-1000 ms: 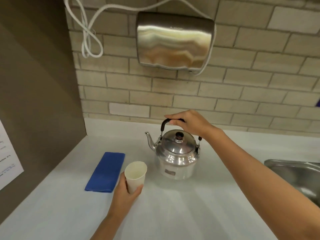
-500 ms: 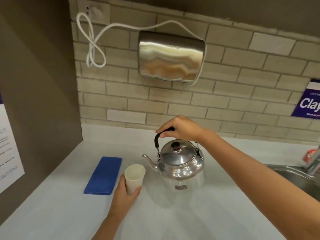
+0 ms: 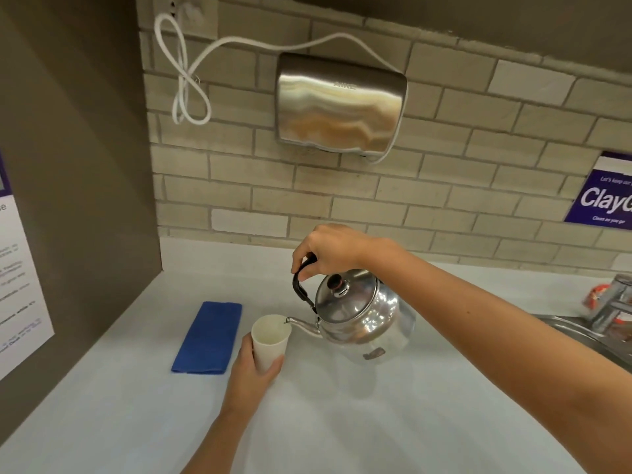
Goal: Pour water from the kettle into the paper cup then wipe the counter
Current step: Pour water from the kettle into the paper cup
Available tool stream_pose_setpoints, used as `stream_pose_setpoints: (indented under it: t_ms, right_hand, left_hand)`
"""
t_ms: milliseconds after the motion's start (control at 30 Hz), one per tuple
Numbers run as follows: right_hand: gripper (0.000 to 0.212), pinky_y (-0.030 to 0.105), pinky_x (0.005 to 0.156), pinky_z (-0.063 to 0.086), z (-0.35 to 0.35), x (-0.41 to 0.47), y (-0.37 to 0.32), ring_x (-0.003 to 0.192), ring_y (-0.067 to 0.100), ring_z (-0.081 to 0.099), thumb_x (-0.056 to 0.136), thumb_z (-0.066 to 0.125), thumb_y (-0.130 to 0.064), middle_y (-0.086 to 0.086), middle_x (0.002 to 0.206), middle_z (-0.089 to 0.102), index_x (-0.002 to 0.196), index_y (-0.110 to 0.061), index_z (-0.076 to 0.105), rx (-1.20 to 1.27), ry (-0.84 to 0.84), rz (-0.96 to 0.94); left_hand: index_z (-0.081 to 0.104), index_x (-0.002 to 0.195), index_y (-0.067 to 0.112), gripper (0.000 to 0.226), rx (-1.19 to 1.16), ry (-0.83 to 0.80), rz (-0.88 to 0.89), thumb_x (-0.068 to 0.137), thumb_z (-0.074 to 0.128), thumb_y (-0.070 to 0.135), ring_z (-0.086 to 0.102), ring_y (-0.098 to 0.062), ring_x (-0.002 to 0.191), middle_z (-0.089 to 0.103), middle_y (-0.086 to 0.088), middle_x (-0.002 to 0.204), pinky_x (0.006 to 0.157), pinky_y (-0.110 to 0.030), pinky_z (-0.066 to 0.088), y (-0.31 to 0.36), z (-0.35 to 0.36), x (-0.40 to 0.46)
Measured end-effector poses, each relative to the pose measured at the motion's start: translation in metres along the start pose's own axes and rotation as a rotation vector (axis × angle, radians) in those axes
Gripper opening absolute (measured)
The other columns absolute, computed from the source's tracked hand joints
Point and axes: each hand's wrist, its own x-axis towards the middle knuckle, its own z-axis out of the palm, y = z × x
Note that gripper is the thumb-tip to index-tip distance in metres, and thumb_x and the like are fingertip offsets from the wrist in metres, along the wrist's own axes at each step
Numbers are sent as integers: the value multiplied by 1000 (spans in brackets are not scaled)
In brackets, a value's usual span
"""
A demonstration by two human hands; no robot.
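A shiny steel kettle (image 3: 359,316) hangs above the white counter (image 3: 342,422), tilted to the left. My right hand (image 3: 331,249) grips its black handle from above. The spout tip sits over the rim of a white paper cup (image 3: 270,336), which stands on the counter with my left hand (image 3: 253,371) wrapped around its lower half. A little water shows inside the cup. A folded blue cloth (image 3: 208,336) lies flat just left of the cup.
A brown side panel (image 3: 78,200) bounds the counter on the left and a brick wall with a metal hand dryer (image 3: 338,104) stands behind. A steel sink (image 3: 581,336) and its tap (image 3: 612,302) are at the right edge.
My right hand has lifted the kettle off the counter and tipped it left, bringing the spout over the cup. My left hand and the cup stayed in place.
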Motion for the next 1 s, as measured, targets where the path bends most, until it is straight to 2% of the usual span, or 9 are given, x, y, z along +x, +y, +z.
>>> stream_pose_setpoints:
  t_ms: [133,233,400,733,1000]
  right_hand:
    - [19,28,66,46,-6,3,-7,79,13,56,82,67,-37,-8,82,60,100,-30,69,-30,-26,-10]
    - [19,31,69,48,-11,6,-12,77,14,57,82,68,-37,-10,76,57,99,-30,69,-44,-38,-18]
    - [20,30,69,47,-13,6,-13,78,14,56,82,67,-37,-8,80,58,101,-30,69,-67,-41,-28]
    - [20,18,54,34,-18,6,-13,71,9,50,82,67,-38,-13,73,54,100,-30,69,-112,-23,-51]
    - [21,26,62,39,-24,3,-16,75,12,53,82,67,-37,-8,80,60,101,-28,69,-120,-43,-44]
  left_hand:
    - [34,132,20,71,2,-3,0,74,75,24,50,-18,110,51,-3,127,88,-31,49,0,-1,-1]
    - [33,133,19,73,10,-2,-8,74,75,26,50,-20,112,51,-5,129,93,-36,49,0,-1,-1]
    - [33,134,19,74,15,-1,-14,73,75,28,50,-22,116,50,-5,131,95,-38,49,2,-1,-2]
    - [35,134,17,73,5,5,-19,73,75,25,51,-24,115,51,-7,130,96,-42,50,5,-1,-3]
    - [33,134,18,75,-4,-3,-38,73,75,25,50,-25,117,50,-7,131,98,-45,49,6,-1,-3]
